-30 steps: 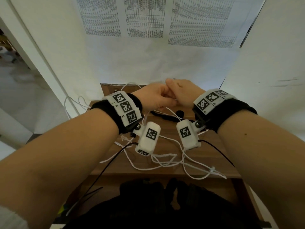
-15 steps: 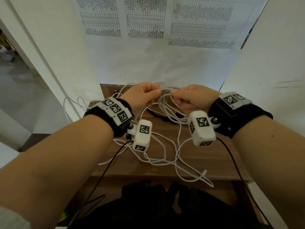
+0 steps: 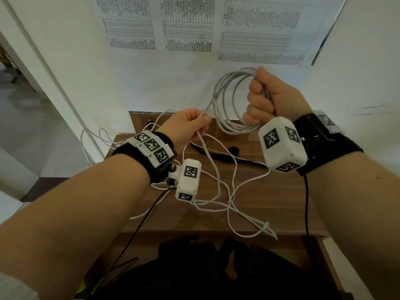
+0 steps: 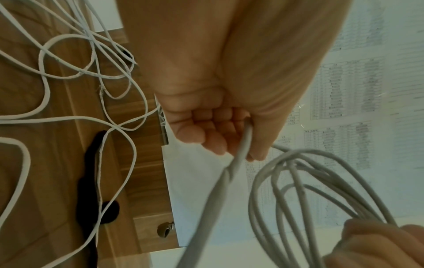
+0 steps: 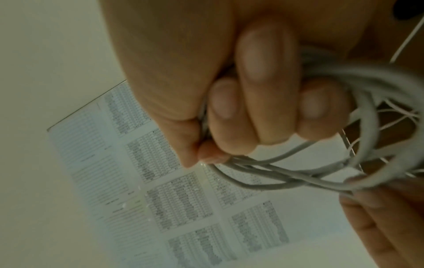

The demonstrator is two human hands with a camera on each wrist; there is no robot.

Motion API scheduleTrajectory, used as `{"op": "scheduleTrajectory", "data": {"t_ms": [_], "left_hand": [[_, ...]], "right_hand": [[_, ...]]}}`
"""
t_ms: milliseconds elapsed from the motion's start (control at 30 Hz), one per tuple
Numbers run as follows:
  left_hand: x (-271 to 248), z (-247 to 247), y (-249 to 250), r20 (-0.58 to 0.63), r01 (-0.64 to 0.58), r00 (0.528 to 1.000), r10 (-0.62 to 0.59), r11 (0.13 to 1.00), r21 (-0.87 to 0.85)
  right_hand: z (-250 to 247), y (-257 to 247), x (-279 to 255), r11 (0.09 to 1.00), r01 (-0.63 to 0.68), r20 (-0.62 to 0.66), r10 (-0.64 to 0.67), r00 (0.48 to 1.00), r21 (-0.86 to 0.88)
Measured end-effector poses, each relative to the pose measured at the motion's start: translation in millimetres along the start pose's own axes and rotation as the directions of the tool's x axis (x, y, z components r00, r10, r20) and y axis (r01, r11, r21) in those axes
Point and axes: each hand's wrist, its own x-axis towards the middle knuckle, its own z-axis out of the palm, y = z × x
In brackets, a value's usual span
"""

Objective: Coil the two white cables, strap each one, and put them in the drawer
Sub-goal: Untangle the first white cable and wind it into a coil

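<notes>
Two white cables are in play. Your right hand is raised above the back of the wooden table, fingers curled tight round a bundle of loops of one white cable; the coil hangs to the left of your fist, in front of the wall. Your left hand sits lower, near the table's back edge, pinching a single run of that same cable between thumb and fingers, and the strand climbs from there to the coil. From your left hand the rest drops to the tabletop and joins a loose tangle of white cable spread across the wood, one end lying at the front edge. You cannot tell where one cable ends and the other begins in that tangle.

Behind the tangle a black strap lies flat on the table, with cable crossing over it. More white loops hang off the table's left side.

Your surface is a dark walnut-toned top with a raised wooden back piece against a white wall. Three printed sheets of tables are taped on that wall above the coil. To your left an opening shows a pale floor beyond. Dark clothing fills the space below the front edge.
</notes>
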Motion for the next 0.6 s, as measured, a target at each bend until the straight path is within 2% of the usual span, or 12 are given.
{"op": "scheduleTrajectory", "data": {"t_ms": [133,267,433,600], "left_hand": [[-7.5,10.5,4.6,0.037,0.022,0.999,-0.02,0.999,-0.047],[-18.9,21.0,6.2,0.138,0.102,0.986,-0.093,0.993,-0.055],[-27.7,39.6,2.1,0.237,0.152,0.955,-0.18,0.98,0.132],[-32.8,51.4,8.4,0.347,0.041,0.922,-0.173,0.933,0.357]], "right_hand": [[7.5,-1.2,3.9,0.994,0.057,-0.029,-0.055,0.998,0.095],[14.6,-0.9,7.1,0.972,0.095,-0.083,-0.078,0.993,0.217],[22.2,0.7,11.8,0.92,0.21,-0.263,-0.125,0.957,0.329],[29.4,5.9,13.4,0.892,0.34,-0.489,-0.164,0.857,0.297]]}}
